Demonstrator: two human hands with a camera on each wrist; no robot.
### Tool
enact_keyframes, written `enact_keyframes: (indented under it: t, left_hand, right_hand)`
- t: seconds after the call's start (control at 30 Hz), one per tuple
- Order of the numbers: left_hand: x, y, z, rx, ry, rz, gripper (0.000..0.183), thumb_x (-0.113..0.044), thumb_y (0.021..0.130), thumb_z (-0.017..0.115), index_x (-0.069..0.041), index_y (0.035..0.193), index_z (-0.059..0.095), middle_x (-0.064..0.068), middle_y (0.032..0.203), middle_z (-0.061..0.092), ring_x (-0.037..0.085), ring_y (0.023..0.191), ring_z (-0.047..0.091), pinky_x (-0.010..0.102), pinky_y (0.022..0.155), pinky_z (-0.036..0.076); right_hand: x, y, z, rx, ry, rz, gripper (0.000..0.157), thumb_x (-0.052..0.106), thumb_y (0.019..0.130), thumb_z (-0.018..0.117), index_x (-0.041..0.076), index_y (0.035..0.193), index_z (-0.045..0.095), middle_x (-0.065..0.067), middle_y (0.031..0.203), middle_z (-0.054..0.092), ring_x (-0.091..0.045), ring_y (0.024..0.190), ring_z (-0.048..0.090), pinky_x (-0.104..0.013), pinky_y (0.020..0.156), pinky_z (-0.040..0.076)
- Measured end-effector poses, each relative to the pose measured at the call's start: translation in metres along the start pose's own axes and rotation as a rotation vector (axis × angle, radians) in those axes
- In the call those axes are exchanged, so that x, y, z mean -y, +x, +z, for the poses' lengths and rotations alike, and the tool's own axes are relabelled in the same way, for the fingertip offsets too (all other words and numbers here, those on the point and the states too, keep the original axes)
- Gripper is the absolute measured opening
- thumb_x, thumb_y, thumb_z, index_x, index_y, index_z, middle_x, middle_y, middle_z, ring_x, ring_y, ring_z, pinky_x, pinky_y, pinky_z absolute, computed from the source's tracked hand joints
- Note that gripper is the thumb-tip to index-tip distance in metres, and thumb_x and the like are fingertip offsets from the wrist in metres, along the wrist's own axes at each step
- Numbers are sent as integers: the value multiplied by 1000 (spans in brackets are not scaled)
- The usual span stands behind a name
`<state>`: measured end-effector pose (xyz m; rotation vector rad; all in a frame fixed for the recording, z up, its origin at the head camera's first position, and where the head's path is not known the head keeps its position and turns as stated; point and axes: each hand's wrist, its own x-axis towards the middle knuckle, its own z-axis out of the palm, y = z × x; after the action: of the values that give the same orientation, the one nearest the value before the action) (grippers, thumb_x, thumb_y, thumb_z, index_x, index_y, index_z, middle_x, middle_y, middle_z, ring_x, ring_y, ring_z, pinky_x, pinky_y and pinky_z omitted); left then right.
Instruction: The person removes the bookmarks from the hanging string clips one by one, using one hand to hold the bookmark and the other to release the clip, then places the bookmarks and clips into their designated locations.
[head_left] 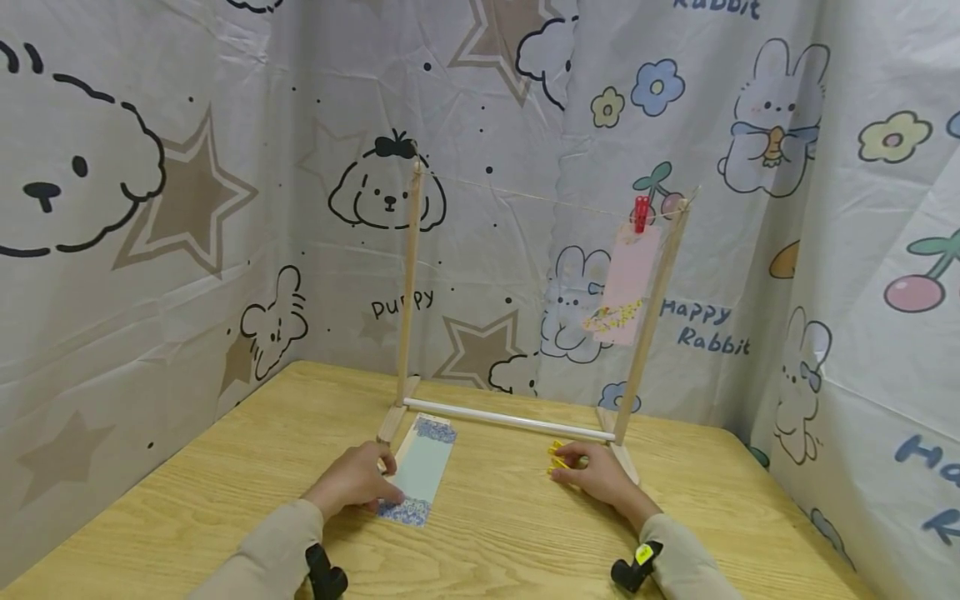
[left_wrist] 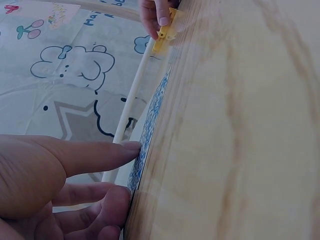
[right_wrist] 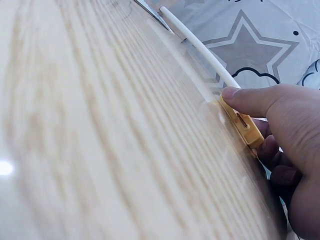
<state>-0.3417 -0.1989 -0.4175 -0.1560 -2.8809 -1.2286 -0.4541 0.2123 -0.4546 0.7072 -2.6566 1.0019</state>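
A pale green paper card (head_left: 426, 471) with blue patterned ends lies on the table in the head view. My left hand (head_left: 358, 479) is at its near left edge. In the left wrist view the thumb (left_wrist: 122, 154) rests over the blue patterned end and the curled fingers meet the card's edge. My right hand (head_left: 596, 477) pinches a yellow clothespin (right_wrist: 242, 122) between thumb and fingers, low over the tabletop at the right. Part of the clothespin is hidden behind the fingers.
Behind the hands stands a wooden frame (head_left: 409, 292) with a white bar (head_left: 510, 419) along its base. A string (head_left: 525, 196) runs between the post tops. From it hangs a pink card (head_left: 630, 267), held by a red clothespin (head_left: 641, 214). Printed curtains (head_left: 352, 275) surround the table.
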Motion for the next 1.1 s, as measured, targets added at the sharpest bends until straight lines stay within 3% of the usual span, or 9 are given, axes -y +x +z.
enact_keyframes:
  t: [0.23,0.4,0.57,0.83,1.0,1.1]
  left_hand:
    - [0,1,0,3,-4,2,37,-14,79,92,-5,101,64,7,76,60,16,51,55,30,53,42]
    - [0,1,0,-4,-5,8,37,-14,79,92,-5,101,64,7,75,60,16,51,55,30,53,42]
    - [1,1,0,-2,-9,7,37,-14,78,93,-5,100,64,7,76,60,16,51,55,29,52,42]
    - [0,0,1,-8,-18,8,38,-13,77,93,-5,100,64,6,79,61,16,50,56,29,51,43]
    - [0,0,0,-5,-14,8,38,-13,78,93,-5,101,65,6,79,61,16,51,56,29,52,42]
    - [-1,0,0,-3,-12,5,37,-13,78,93,-5,101,65,6,80,61,16,51,56,29,52,42]
  right_hand:
    - [4,-1,0,-21,53,59,35,24,87,86,6,116,77,3,93,69,-18,93,63,-41,86,50]
    - [6,-1,0,-38,81,124,34,24,87,86,9,117,78,4,94,70,-18,95,63,-37,81,49]
    - [7,-2,-2,-38,107,132,36,24,87,86,7,118,77,2,96,71,-20,96,62,-35,77,50]
    - [7,-3,-5,-39,119,148,39,29,88,85,10,121,77,2,100,70,-21,100,61,-39,84,49]
    - [9,-2,-6,-34,132,159,40,29,88,85,9,121,76,1,100,69,-20,95,58,-35,78,48]
    - [9,-1,-7,-25,156,161,40,28,88,85,8,122,76,-1,100,68,-17,81,57,-30,66,49]
